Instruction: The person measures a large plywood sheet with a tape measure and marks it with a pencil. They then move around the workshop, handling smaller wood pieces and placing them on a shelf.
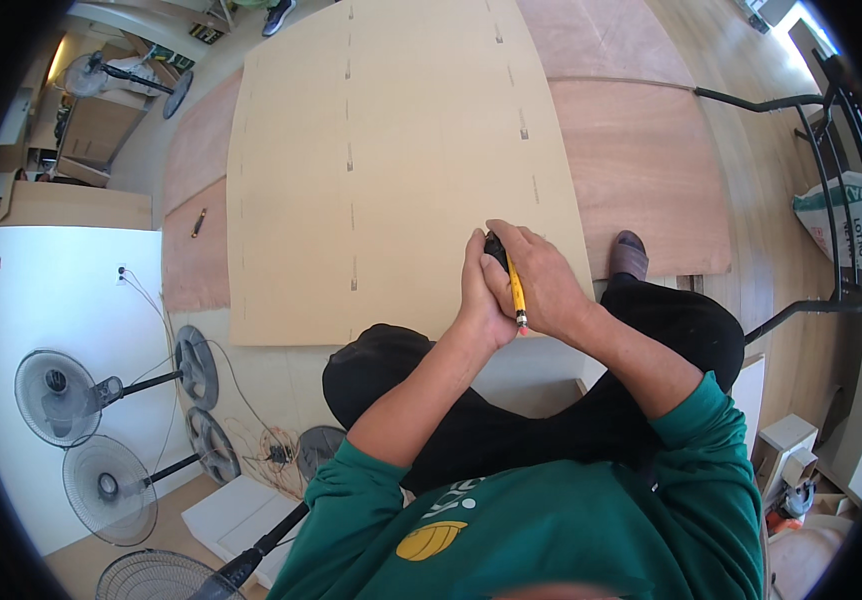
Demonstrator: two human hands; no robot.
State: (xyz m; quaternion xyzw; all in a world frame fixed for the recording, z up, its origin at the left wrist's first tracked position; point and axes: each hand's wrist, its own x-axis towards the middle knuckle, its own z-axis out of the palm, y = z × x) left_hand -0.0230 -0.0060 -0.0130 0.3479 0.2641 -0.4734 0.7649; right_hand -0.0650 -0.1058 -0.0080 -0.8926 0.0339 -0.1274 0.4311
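The person sits over a large cardboard sheet (391, 150) that lies flat on plywood boards (641, 170) on the floor. Both hands meet at the sheet's near right edge. The right hand (541, 280) has its fingers closed around a yellow utility knife (516, 290), whose black far end shows above the knuckles and whose near tip points back toward the person. The left hand (481, 295) is pressed against the right one, fingers curled shut on the same knife; how much of the handle it covers cannot be told. The knife sits just at the cardboard's near edge, right of its middle.

The sheet carries rows of short dark slits running from near to far. A small dark tool (198, 222) lies on the plywood left of the sheet, well apart from the hands. A shoe (629, 255) rests on the plywood just right of the hands, and dark trousers (671, 330) fold under the forearms.

To the left, several fans (61, 395) stand along a white wall, with cables on the floor beside them. A black metal frame (831, 200) stands at the far right, with a white sack (841, 215) behind it; its contents are not visible. Open cardboard boxes (91, 130) sit at the far left, their insides too small to make out.
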